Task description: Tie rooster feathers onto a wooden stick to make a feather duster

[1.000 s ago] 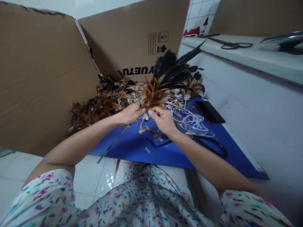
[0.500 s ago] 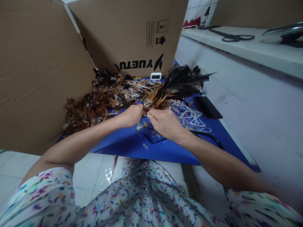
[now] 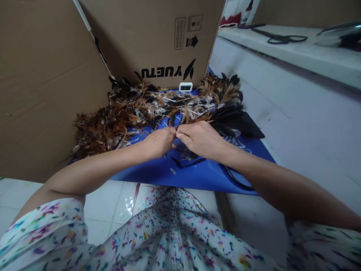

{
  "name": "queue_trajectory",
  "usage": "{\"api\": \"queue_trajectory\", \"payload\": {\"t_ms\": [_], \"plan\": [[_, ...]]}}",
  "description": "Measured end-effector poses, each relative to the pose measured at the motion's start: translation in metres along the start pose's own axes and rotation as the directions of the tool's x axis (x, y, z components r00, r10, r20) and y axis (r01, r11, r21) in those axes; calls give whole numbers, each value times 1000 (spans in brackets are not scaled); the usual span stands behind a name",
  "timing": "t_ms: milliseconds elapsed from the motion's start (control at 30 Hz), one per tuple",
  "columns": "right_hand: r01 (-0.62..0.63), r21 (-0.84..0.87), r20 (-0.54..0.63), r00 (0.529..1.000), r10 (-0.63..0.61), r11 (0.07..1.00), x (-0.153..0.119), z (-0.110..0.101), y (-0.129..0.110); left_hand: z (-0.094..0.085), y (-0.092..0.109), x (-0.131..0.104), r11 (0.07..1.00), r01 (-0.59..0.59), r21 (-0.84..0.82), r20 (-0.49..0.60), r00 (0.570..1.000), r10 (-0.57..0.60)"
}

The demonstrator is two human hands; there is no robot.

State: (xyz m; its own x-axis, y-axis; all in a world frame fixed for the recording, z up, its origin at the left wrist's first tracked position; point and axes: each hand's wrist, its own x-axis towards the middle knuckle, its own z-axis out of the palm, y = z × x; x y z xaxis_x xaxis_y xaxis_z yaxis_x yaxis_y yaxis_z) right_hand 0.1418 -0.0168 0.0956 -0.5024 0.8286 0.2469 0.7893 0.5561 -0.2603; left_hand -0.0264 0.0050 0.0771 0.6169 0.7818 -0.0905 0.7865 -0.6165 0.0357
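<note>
My left hand [image 3: 160, 142] and my right hand [image 3: 201, 139] meet knuckle to knuckle over the front of a blue board, both closed. From behind the right hand a bundle of feathers [image 3: 228, 114] fans out to the right, brown near the grip and black toward the tips; that hand is closed on its base. What the left fingers pinch is hidden. Loose feathers [image 3: 104, 130] in brown, black and white lie heaped beyond the hands and to the left. Another bunch of brown feathers [image 3: 220, 88] stands at the back right.
A cardboard box [image 3: 158, 34] walls off the back and left. A small white digital display [image 3: 185, 87] stands before it. A black phone [image 3: 254, 126], partly covered by feathers, and clear plastic strips [image 3: 239, 141] lie right. Scissors [image 3: 284, 38] rest on a ledge.
The feather bundle has swung lower and to the right, now overlapping the phone and strips. This uncovers the brown bunch behind. My hands have drawn closer together, and the view has shifted slightly.
</note>
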Motion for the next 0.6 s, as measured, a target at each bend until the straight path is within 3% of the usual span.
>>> {"api": "queue_trajectory", "payload": {"t_ms": [100, 200, 367, 500, 600], "plan": [[87, -251, 105, 993, -62, 964, 6, -11, -1, 1, 7, -1, 998, 53, 43, 70, 996, -56], [165, -271, 173, 978, -120, 948, 16, -22, 4, 2, 10, -4, 991, 47, 127, 61, 997, -55], [286, 150, 288, 903, -319, 946, 35, -32, 27, -6, 10, -17, 950, -80, 301, 85, 995, 56], [137, 531, 379, 844, -379, 836, 40, -24, 38, -12, 8, -30, 952, -176, 251, 105, 982, 154], [6, 703, 400, 824, -402, 711, 35, -15, 37, -13, 2, -39, 964, -232, 126, 98, 970, 221]]}}
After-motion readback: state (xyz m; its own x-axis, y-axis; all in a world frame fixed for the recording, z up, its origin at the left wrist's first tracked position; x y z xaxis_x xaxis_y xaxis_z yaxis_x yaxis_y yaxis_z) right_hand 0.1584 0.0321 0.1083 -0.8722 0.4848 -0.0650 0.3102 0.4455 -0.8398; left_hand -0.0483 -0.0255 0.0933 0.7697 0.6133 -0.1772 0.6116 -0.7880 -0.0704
